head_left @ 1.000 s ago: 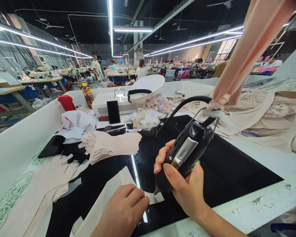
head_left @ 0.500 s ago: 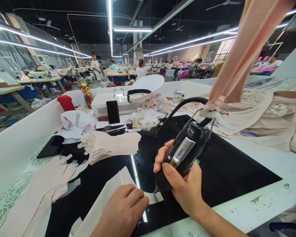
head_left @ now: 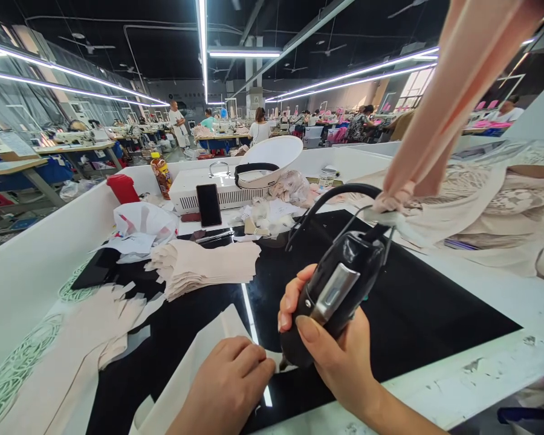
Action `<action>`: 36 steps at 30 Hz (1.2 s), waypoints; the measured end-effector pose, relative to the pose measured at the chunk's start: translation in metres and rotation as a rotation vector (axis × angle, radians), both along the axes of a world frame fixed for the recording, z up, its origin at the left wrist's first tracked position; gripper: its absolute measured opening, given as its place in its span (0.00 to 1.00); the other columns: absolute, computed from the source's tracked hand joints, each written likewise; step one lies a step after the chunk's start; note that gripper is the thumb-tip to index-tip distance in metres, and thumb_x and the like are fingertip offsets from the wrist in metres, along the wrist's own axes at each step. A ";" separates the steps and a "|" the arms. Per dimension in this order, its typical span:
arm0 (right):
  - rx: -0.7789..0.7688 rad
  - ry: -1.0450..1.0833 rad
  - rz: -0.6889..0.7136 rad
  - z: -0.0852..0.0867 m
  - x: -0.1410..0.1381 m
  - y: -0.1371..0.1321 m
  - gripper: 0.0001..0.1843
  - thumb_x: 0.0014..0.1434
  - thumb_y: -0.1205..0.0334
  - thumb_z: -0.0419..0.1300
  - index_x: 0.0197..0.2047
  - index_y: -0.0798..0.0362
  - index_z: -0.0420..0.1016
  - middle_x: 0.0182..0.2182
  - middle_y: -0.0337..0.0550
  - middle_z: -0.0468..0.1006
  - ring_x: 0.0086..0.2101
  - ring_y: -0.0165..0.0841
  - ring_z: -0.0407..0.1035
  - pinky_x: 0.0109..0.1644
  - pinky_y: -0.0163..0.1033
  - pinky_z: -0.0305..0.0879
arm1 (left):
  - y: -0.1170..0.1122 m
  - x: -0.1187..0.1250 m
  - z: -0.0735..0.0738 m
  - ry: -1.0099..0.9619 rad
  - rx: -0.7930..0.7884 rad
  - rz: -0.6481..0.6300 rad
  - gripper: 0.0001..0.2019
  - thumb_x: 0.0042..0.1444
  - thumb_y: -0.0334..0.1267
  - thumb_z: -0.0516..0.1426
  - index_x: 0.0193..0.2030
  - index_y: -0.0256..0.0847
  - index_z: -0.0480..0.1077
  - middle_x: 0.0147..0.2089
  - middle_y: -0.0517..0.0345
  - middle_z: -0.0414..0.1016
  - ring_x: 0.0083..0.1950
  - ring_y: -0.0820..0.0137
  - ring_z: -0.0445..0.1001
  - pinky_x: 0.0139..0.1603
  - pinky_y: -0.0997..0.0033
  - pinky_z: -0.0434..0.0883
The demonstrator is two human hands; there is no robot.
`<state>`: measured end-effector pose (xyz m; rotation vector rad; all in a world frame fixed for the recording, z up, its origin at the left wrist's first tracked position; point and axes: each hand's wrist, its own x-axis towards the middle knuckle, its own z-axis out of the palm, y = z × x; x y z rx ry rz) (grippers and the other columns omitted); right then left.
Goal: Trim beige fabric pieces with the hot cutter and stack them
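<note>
My right hand (head_left: 333, 347) grips a black hand-held cutting tool (head_left: 333, 293) with a silver plate, its tip down on a pale fabric piece (head_left: 199, 356) on the black work surface (head_left: 417, 308). A black cord (head_left: 335, 196) loops up from the tool's rear to a hanging pink fabric strip (head_left: 439, 103). My left hand (head_left: 226, 383) lies on the fabric just left of the tip, fingers curled and pressing it flat.
A stack of beige cut pieces (head_left: 204, 266) lies behind, more beige scraps (head_left: 72, 350) at left. A phone (head_left: 208, 204) leans on a white box (head_left: 222, 187). A bottle (head_left: 162, 174), red cup (head_left: 123, 188), lace fabric (head_left: 494, 199) at right. Several people work at far tables.
The tool and my right hand have shifted slightly left and down along the fabric edge. My left hand stays on the fabric.
</note>
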<state>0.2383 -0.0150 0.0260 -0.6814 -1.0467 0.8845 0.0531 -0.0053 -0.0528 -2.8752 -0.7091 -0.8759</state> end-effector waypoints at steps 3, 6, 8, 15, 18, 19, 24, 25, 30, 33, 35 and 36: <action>0.002 -0.019 -0.011 0.000 -0.001 -0.001 0.19 0.62 0.45 0.75 0.45 0.46 0.74 0.31 0.37 0.78 0.26 0.29 0.72 0.31 0.36 0.75 | 0.000 0.001 0.003 -0.002 -0.011 -0.007 0.11 0.76 0.26 0.50 0.49 0.39 0.74 0.38 0.57 0.78 0.39 0.65 0.78 0.39 0.65 0.78; 0.006 -0.038 -0.022 0.003 -0.002 -0.001 0.17 0.63 0.47 0.74 0.44 0.46 0.74 0.31 0.37 0.78 0.26 0.30 0.73 0.32 0.36 0.75 | 0.000 0.001 0.004 0.003 -0.018 -0.005 0.12 0.76 0.27 0.49 0.49 0.39 0.73 0.39 0.57 0.78 0.39 0.64 0.78 0.40 0.65 0.79; -0.008 -0.048 -0.010 0.005 -0.002 -0.001 0.16 0.63 0.49 0.74 0.43 0.47 0.74 0.30 0.37 0.78 0.26 0.30 0.73 0.32 0.36 0.76 | 0.000 0.000 0.004 0.005 -0.020 -0.001 0.12 0.77 0.27 0.49 0.49 0.39 0.73 0.40 0.57 0.79 0.40 0.64 0.78 0.40 0.64 0.79; -0.007 0.054 -0.007 0.001 0.007 -0.001 0.20 0.61 0.50 0.77 0.49 0.44 0.76 0.32 0.36 0.79 0.26 0.29 0.73 0.30 0.35 0.76 | -0.001 -0.001 0.003 0.010 -0.023 -0.019 0.10 0.77 0.28 0.50 0.49 0.38 0.73 0.40 0.56 0.79 0.40 0.64 0.78 0.40 0.64 0.79; -0.001 0.061 -0.005 -0.001 0.011 -0.002 0.20 0.61 0.50 0.77 0.50 0.45 0.76 0.32 0.36 0.79 0.25 0.29 0.73 0.29 0.35 0.76 | -0.001 -0.002 0.001 0.000 -0.019 -0.016 0.11 0.77 0.29 0.49 0.49 0.38 0.73 0.40 0.56 0.79 0.40 0.64 0.78 0.40 0.64 0.79; -0.001 0.054 -0.007 -0.001 0.012 -0.002 0.20 0.61 0.50 0.77 0.50 0.45 0.76 0.32 0.36 0.79 0.25 0.29 0.72 0.29 0.35 0.75 | -0.001 -0.002 0.001 -0.002 -0.017 -0.012 0.11 0.77 0.29 0.49 0.49 0.38 0.73 0.41 0.56 0.79 0.40 0.64 0.78 0.41 0.64 0.79; -0.010 0.018 -0.036 0.002 0.010 -0.003 0.20 0.60 0.48 0.77 0.48 0.44 0.75 0.31 0.36 0.79 0.25 0.30 0.72 0.28 0.36 0.74 | -0.001 -0.002 0.002 0.007 -0.020 -0.005 0.12 0.78 0.30 0.48 0.50 0.39 0.74 0.41 0.56 0.80 0.41 0.65 0.79 0.42 0.65 0.79; -0.013 0.016 -0.045 0.003 0.009 -0.003 0.19 0.60 0.49 0.76 0.48 0.45 0.75 0.31 0.36 0.79 0.25 0.30 0.72 0.28 0.36 0.74 | -0.001 -0.002 0.003 0.007 -0.019 -0.003 0.13 0.79 0.30 0.48 0.49 0.40 0.74 0.41 0.56 0.80 0.40 0.65 0.80 0.42 0.65 0.79; -0.026 -0.001 -0.061 0.005 0.009 -0.002 0.19 0.60 0.49 0.76 0.47 0.46 0.75 0.30 0.36 0.78 0.24 0.31 0.72 0.27 0.37 0.75 | -0.001 -0.001 0.009 -0.024 -0.063 0.004 0.13 0.79 0.33 0.49 0.48 0.41 0.75 0.40 0.57 0.80 0.40 0.65 0.80 0.42 0.65 0.81; -0.011 -0.026 -0.071 0.002 0.013 0.002 0.19 0.60 0.49 0.76 0.47 0.46 0.74 0.31 0.36 0.79 0.25 0.31 0.72 0.29 0.38 0.75 | -0.001 -0.005 0.017 -0.058 -0.185 0.007 0.14 0.81 0.38 0.48 0.49 0.42 0.75 0.44 0.56 0.81 0.44 0.67 0.82 0.47 0.68 0.81; -0.002 -0.046 -0.082 0.000 0.019 0.006 0.19 0.60 0.51 0.76 0.48 0.46 0.74 0.31 0.36 0.79 0.25 0.30 0.72 0.29 0.37 0.74 | 0.002 -0.011 0.022 -0.089 -0.201 0.023 0.15 0.82 0.40 0.48 0.50 0.43 0.76 0.46 0.55 0.81 0.46 0.68 0.82 0.48 0.71 0.81; -0.001 -0.058 -0.087 0.000 0.022 0.009 0.19 0.60 0.52 0.76 0.48 0.46 0.74 0.31 0.36 0.79 0.25 0.30 0.72 0.29 0.37 0.73 | 0.004 -0.015 0.025 -0.094 -0.184 0.031 0.15 0.82 0.40 0.48 0.49 0.43 0.76 0.47 0.56 0.82 0.46 0.68 0.83 0.49 0.71 0.81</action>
